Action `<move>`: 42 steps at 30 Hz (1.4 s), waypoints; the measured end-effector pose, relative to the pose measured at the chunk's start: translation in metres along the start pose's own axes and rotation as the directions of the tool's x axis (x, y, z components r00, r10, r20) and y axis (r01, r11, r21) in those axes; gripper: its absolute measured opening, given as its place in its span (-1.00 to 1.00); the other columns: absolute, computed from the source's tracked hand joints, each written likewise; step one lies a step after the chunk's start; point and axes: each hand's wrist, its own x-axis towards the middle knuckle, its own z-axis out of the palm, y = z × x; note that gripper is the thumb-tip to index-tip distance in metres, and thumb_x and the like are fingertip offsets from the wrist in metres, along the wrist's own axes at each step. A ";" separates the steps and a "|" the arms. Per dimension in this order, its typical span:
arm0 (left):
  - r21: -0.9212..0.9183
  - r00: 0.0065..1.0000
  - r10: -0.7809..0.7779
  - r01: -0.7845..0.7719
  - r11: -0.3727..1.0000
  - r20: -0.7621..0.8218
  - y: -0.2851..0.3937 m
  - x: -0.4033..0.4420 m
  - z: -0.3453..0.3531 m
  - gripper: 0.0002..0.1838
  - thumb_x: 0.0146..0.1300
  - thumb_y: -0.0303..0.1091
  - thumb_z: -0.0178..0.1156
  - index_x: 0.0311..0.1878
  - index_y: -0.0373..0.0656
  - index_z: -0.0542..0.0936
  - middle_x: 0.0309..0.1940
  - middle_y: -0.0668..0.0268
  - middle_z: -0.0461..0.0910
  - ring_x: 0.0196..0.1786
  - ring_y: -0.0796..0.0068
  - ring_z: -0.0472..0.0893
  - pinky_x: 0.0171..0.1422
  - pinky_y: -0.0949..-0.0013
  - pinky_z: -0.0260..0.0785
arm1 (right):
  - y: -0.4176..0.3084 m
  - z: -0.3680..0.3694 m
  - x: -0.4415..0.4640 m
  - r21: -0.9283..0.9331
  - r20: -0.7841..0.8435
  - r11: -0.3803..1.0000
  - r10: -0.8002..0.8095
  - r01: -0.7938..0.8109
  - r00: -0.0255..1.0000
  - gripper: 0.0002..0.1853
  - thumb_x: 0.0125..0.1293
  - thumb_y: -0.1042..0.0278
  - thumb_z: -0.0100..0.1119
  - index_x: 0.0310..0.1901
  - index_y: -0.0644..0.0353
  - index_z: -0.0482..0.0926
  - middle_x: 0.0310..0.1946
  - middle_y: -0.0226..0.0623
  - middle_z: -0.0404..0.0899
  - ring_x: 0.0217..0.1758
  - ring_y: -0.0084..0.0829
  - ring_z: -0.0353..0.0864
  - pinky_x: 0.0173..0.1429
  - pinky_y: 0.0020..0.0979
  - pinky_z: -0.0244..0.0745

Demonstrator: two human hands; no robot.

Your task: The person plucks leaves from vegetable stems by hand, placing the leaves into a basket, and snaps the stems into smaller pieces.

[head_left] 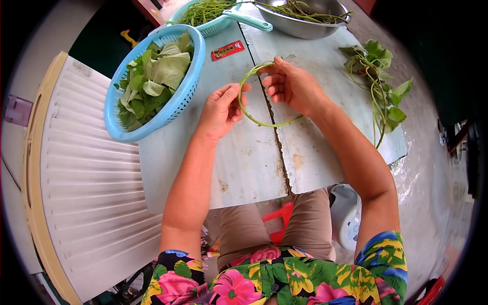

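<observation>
A long green vine stem [260,122] is bent into a loop between my two hands, above the middle of the table. My left hand [221,109] pinches the stem at the left side of the loop, thumb against fingers. At the upper end of the stem, my right hand [293,84] has thumb and forefinger closed on it, the other fingers curled. The stem's free end curves back below my right wrist. To the left of my left hand stands a blue plastic basket [111,114] holding broad green leaves [170,69].
Leafy vines [378,86] lie at the table's right. At the back are a green colander [216,25] with thin stems and a metal bowl [305,29] with more stems. A red packet [227,51] lies near the basket. A seam [278,145] splits the tabletop [244,175].
</observation>
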 end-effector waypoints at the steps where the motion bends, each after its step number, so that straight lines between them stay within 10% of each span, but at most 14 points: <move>1: 0.017 0.999 0.004 -0.005 1.000 0.035 0.000 0.001 -0.001 -0.79 0.22 -0.29 0.02 -0.21 -0.25 0.47 -0.52 0.34 0.47 -0.65 0.71 0.32 -0.65 0.66 0.07 | 0.001 0.001 -0.001 0.001 -0.005 1.000 -0.001 0.001 1.000 -0.59 0.31 0.05 -0.18 -0.13 0.27 0.45 -0.49 -0.39 0.50 -0.51 -0.59 0.47 -0.43 -0.54 0.43; 23: -0.041 1.000 0.001 0.000 0.999 0.031 0.002 -0.001 0.003 -0.88 0.22 -0.32 0.01 -0.34 -0.14 0.46 -0.50 0.35 0.48 -0.63 0.64 0.37 -0.61 0.59 0.16 | 0.012 0.017 -0.008 -0.216 0.147 0.968 -0.094 0.125 0.985 -0.85 0.14 0.34 0.16 -0.50 0.18 0.48 -0.53 -0.38 0.53 -0.57 -0.66 0.43 -0.51 -0.63 0.38; 42: -0.139 0.987 -0.062 0.082 0.987 0.146 0.003 -0.001 -0.001 -0.79 0.25 -0.22 -0.03 -0.41 -0.13 0.38 -0.56 0.39 0.37 -0.62 0.71 0.25 -0.63 0.62 0.11 | -0.013 0.002 -0.007 0.209 0.105 0.957 -0.227 0.202 0.968 -0.92 0.15 0.43 0.09 -0.35 0.22 0.45 -0.51 -0.39 0.47 -0.62 -0.59 0.44 -0.50 -0.52 0.37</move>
